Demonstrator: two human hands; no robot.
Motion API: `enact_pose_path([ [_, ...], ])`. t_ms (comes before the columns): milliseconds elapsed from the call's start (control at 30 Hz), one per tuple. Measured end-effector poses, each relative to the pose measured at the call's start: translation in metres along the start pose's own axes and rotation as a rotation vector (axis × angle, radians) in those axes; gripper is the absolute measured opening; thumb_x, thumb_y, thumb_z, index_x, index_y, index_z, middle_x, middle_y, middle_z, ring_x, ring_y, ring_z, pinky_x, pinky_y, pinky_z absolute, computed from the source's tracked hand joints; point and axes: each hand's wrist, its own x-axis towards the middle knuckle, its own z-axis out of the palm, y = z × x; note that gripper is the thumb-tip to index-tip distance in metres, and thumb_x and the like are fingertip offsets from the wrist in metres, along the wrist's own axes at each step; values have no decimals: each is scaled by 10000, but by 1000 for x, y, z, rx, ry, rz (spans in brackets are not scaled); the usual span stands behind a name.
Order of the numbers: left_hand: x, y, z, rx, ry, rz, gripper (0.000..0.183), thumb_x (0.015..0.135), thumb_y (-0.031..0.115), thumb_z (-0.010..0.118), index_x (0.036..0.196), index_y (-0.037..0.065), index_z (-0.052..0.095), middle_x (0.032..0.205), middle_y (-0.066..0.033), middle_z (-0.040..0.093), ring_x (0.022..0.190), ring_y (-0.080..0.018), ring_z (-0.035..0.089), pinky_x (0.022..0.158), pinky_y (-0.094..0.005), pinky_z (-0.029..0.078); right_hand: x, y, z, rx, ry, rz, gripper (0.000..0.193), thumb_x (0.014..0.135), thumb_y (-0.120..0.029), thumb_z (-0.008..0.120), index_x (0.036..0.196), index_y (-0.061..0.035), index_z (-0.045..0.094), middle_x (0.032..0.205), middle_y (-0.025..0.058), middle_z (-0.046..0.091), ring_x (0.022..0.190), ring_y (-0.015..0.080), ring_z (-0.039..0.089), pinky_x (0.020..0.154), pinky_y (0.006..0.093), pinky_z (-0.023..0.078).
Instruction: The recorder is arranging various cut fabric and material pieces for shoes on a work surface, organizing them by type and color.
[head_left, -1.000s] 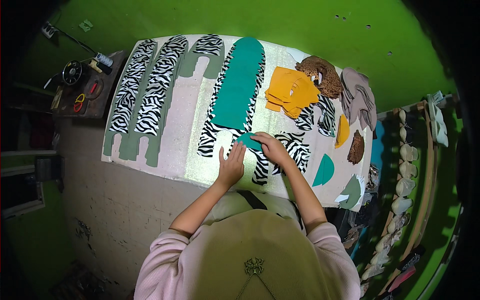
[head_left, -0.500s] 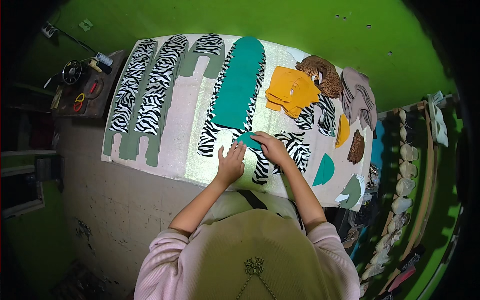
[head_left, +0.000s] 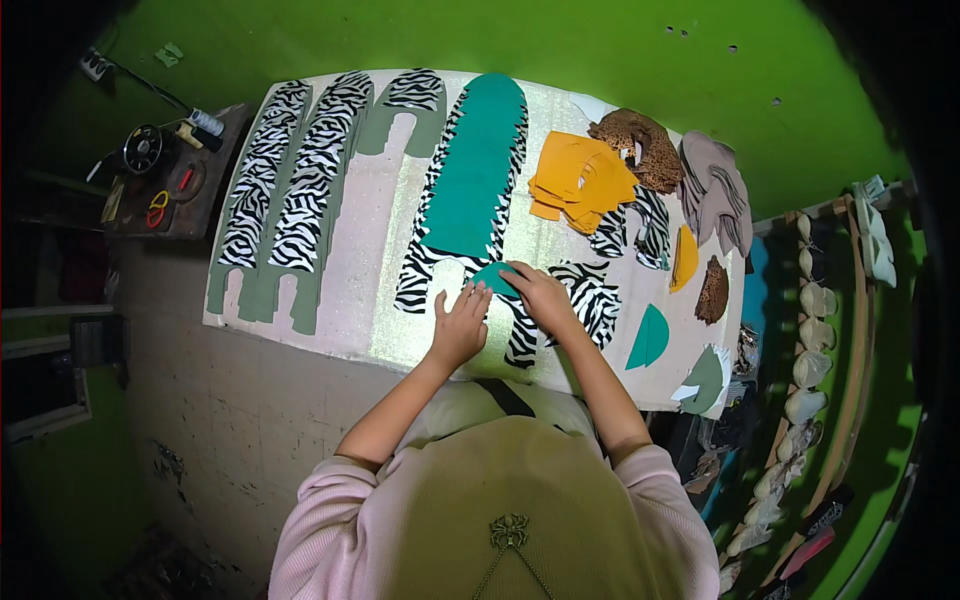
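A small teal cut piece [head_left: 492, 278] lies on a zebra-print piece [head_left: 521, 345] just below a long overlapping row of teal pieces [head_left: 468, 180]. My left hand [head_left: 460, 328] rests its stretched fingertips on the lower left edge of the small teal piece, fingers apart. At its right edge, my right hand [head_left: 540, 298] has its fingers close together on the same piece; its thumb is mostly hidden. Zebra-print edges show along both sides of the teal row. Right of my right hand are more zebra-print pieces [head_left: 592, 300].
Zebra-and-green strips [head_left: 305, 215] lie at the table's left. Yellow pieces [head_left: 580, 180], leopard-print pieces [head_left: 640, 150], and mauve pieces [head_left: 716, 190] are piled at back right. A teal half-oval [head_left: 649, 337] lies nearer. Orange-handled scissors [head_left: 157, 208] rest on a side table.
Both hands stay almost in place on the small teal piece, with only a very slight shift of the fingers. The view has moved a little; the pieces on the table lie as before.
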Motion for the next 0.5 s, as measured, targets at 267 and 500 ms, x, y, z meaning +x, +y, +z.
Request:
enact_pose_path([
  [267,0,0,-2,12,-26,3,603,736,122,536,1331,76,452,1323,-106,505,1250,-214,458,984,-532,244,-4,0,5,-71,36,-8,466,770,14,531,1191,-176,596,1260,68,553,971,276,612,819,370,508],
  [500,0,0,-2,22,-43,4,599,740,128,542,1330,74,453,1329,-108,499,1252,-213,455,978,-537,242,-10,-8,10,-145,97,99,471,782,-92,582,1246,-168,561,1324,106,488,1010,278,555,821,392,470],
])
